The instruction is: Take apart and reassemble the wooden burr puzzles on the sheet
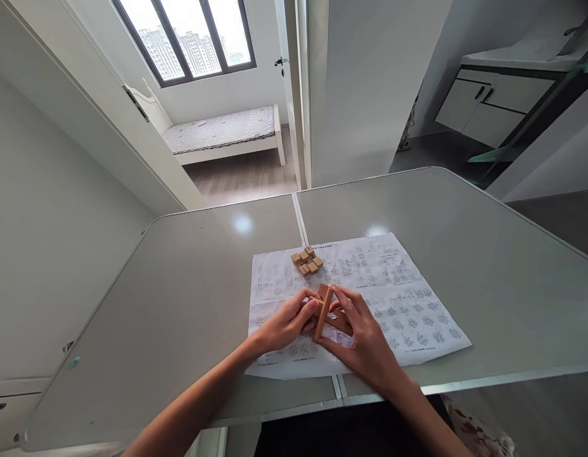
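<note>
Over a printed sheet, my left hand (287, 322) pinches reddish-brown wooden puzzle pieces (323, 291) between thumb and fingers. My right hand (365, 336) grips a flat wooden slat (324, 313) by its two ends, fingertips at the top and thumb at the bottom. The slat stands tilted on edge and touches the pieces in my left hand. Another flat brown piece (340, 321) shows behind it, close to my right fingers. How the pieces join is partly hidden by my fingers. Just beyond my hands sits a lighter wooden block puzzle (307, 261) made of several small cubes.
The white paper sheet (413, 317), covered in small diagrams, lies creased on a grey table (203, 285). A metal-edged seam (300, 219) crosses the table. Past its far edge are a doorway, a bed (222, 130) and a window; a cabinet (489, 105) stands at right.
</note>
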`<state>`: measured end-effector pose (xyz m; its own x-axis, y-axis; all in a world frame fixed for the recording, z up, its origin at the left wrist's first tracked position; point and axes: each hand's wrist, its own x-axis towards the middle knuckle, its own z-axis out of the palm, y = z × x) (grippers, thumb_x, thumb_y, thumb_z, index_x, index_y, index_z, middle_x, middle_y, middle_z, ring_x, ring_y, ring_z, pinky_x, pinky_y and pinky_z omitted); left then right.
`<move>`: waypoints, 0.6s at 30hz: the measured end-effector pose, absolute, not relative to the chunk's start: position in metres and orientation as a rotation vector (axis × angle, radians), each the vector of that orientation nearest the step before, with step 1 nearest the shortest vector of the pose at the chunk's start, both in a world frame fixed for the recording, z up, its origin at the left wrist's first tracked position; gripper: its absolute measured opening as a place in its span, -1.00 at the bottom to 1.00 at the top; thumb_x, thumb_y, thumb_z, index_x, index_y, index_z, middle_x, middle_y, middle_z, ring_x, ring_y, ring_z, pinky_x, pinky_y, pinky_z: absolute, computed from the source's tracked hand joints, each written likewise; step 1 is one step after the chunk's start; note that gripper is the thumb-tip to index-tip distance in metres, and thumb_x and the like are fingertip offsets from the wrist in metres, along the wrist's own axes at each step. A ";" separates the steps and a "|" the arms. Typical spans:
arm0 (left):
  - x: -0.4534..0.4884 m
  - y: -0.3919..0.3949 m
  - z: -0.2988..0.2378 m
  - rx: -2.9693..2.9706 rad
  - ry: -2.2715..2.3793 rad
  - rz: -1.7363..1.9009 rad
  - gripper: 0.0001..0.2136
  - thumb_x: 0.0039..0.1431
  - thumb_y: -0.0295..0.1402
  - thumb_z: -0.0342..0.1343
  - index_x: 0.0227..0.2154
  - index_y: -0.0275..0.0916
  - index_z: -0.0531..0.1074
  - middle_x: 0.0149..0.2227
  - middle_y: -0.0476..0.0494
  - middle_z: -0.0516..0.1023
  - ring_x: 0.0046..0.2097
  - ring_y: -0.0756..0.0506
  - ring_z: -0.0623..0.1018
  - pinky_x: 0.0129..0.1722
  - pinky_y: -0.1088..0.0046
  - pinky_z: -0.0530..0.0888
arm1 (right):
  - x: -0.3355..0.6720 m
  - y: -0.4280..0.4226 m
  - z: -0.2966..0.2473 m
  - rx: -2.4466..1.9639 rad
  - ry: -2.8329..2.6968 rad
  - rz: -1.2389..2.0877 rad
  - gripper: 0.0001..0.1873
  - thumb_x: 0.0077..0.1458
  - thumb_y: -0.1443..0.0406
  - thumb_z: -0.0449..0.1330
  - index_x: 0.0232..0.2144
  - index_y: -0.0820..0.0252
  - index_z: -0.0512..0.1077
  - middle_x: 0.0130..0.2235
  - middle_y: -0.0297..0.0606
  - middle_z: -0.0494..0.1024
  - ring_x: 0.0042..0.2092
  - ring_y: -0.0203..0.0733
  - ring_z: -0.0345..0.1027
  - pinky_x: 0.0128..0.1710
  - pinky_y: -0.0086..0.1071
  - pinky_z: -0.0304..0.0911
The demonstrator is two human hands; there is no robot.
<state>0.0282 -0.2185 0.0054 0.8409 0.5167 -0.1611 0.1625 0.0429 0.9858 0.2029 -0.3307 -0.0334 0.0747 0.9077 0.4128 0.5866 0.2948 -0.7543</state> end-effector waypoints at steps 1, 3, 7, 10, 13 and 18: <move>0.028 -0.219 0.005 1.526 0.561 0.292 -0.56 0.46 0.07 -0.09 -0.07 -0.28 0.31 -0.51 0.14 0.21 -0.49 0.04 0.20 -0.48 0.51 0.19 | 0.203 -0.331 -0.034 -1.400 -1.616 0.425 -0.12 0.31 0.11 0.29 0.48 -0.08 -0.07 0.28 0.01 0.29 0.05 0.08 0.53 -0.02 -0.03 0.59; 0.028 -0.219 0.004 1.520 0.562 0.288 -0.56 0.45 0.07 -0.09 -0.07 -0.28 0.31 -0.51 0.14 0.22 -0.49 0.04 0.20 -0.48 0.51 0.19 | 0.203 -0.331 -0.034 -1.404 -1.613 0.423 -0.12 0.30 0.12 0.29 0.48 -0.09 -0.06 0.28 0.01 0.29 0.06 0.09 0.52 0.00 -0.02 0.58; 0.028 -0.219 0.004 1.463 0.570 0.306 -0.58 0.44 0.07 -0.04 -0.10 -0.26 0.30 -0.52 0.14 0.22 -0.50 0.05 0.19 -0.49 0.53 0.19 | 0.202 -0.330 -0.036 -1.418 -1.580 0.449 -0.06 0.27 0.10 0.33 0.49 -0.12 -0.10 0.30 -0.02 0.30 0.10 0.09 0.49 0.03 -0.01 0.56; 0.028 -0.216 0.003 1.366 0.595 0.356 -0.56 0.40 0.10 0.01 -0.13 -0.26 0.32 -0.54 0.16 0.19 -0.52 0.07 0.13 -0.53 0.55 0.12 | 0.203 -0.330 -0.036 -1.443 -1.504 0.469 0.08 0.23 0.06 0.35 0.51 -0.10 -0.24 0.31 0.00 0.31 0.12 0.11 0.48 0.05 0.05 0.54; 0.028 -0.211 0.000 1.232 0.638 0.446 -0.56 0.35 0.11 0.07 -0.16 -0.24 0.32 -0.56 0.18 0.12 -0.55 0.09 0.05 -0.56 0.58 0.04 | 0.204 -0.329 -0.036 -1.488 -1.514 0.434 -0.01 0.25 0.10 0.33 0.49 -0.06 -0.15 0.34 -0.01 0.30 0.23 0.17 0.39 0.17 0.14 0.43; 0.028 -0.204 -0.004 1.003 0.693 0.585 -0.58 0.27 0.06 0.21 -0.30 -0.21 0.27 -0.57 0.19 0.10 -0.57 0.11 -0.01 -0.56 0.61 0.02 | 0.203 -0.328 -0.034 -1.467 -1.736 0.358 -0.47 0.33 0.25 0.23 0.30 -0.03 0.27 0.30 -0.09 0.39 0.33 0.18 0.25 0.25 0.17 0.35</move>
<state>0.0280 -0.2037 -0.0042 0.6478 0.7201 -0.2486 -0.1249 0.4222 0.8978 0.2031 -0.3281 -0.0339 0.0104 0.9179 0.3967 0.6862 0.2820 -0.6705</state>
